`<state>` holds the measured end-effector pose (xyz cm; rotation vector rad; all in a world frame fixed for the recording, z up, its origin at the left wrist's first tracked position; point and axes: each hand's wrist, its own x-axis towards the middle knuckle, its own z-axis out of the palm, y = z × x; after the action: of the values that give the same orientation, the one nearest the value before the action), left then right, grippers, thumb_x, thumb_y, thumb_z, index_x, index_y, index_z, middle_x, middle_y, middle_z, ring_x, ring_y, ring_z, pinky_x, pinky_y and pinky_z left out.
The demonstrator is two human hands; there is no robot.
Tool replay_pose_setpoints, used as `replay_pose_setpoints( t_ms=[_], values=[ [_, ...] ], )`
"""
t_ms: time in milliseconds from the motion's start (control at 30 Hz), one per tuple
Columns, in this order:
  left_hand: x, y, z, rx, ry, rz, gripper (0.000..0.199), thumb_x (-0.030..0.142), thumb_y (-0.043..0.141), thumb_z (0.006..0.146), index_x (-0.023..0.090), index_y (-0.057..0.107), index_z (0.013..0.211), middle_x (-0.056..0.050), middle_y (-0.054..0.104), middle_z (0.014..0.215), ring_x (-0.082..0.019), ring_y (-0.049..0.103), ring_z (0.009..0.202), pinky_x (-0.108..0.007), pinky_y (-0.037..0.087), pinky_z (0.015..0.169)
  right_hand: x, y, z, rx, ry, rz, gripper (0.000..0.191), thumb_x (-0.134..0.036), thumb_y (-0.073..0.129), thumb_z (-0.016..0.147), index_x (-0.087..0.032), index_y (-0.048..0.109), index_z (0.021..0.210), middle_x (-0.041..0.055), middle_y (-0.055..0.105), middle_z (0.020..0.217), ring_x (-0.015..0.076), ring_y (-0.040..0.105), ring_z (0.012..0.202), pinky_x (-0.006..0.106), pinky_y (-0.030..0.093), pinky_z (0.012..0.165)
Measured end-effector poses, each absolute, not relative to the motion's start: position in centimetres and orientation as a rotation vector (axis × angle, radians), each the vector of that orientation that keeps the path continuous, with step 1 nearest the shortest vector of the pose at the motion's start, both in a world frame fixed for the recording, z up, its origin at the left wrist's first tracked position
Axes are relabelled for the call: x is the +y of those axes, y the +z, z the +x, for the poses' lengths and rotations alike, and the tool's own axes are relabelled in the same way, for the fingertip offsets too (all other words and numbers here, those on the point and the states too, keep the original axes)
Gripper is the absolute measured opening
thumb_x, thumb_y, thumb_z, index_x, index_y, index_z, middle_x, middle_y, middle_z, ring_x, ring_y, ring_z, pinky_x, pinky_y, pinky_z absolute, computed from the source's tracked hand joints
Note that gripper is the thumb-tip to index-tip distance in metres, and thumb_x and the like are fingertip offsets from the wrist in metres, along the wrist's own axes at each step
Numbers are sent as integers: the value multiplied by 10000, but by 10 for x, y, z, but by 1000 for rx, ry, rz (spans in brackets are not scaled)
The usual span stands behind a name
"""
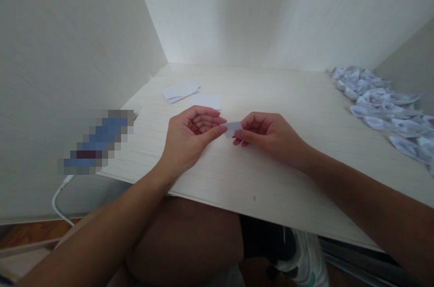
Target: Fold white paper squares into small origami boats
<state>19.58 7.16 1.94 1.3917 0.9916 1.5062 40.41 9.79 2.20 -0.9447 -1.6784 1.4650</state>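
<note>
A small folded piece of white paper (233, 129) is held between my two hands above the table. My left hand (194, 131) pinches its left end between thumb and fingertips. On the other end, the thumb and fingers of my right hand (262, 132) are closed. Part of the paper is hidden behind the fingers. Just beyond my left hand lies a flat white paper sheet (209, 101), next to a small stack of white paper slips (181, 91).
Many folded white paper boats (376, 97) lie in rows on the right of the pale table (271, 88). At the left edge is a blurred-out device (101, 140) with a white cable (56, 199). Pale panels (251, 16) enclose the table at the back and sides.
</note>
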Motion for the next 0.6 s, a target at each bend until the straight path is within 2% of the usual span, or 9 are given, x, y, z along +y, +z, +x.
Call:
replay_pose_setpoints(
  t_ms=[133,233,367,467,600],
  values=[
    [66,22,196,975,1562,1517,305,111,901,726,160,731,974,-25,804,824,-148,776,757,-255,643,735,92,21,403,-1816,1219,-947,218,-393,822,844,-189,744,851,40,786,803,162,704,719,300,541,661],
    [62,21,195,916,1565,1645,301,101,875,774,174,728,1026,-14,797,845,-139,772,793,-254,638,781,88,26,403,-1980,896,-894,147,-335,768,913,-196,794,951,42,812,905,161,727,787,309,570,737],
    [61,15,191,890,1580,1829,327,81,855,801,200,730,1079,-13,793,901,-135,762,822,-265,631,828,84,31,403,-2074,561,-738,97,-271,745,952,-203,812,967,36,825,946,150,755,837,286,575,791],
    [59,16,192,918,1601,1860,309,124,863,809,204,728,1076,-25,795,917,-149,765,829,-282,636,833,81,33,403,-2073,499,-723,101,-270,735,963,-223,824,964,36,834,966,157,769,841,284,580,776],
    [56,24,199,1020,1540,1635,352,259,911,781,185,710,1061,-44,810,918,-172,779,834,-298,648,824,78,36,402,-2048,587,-858,108,-316,738,962,-273,835,944,25,839,981,194,774,866,340,594,809]
  ],
)
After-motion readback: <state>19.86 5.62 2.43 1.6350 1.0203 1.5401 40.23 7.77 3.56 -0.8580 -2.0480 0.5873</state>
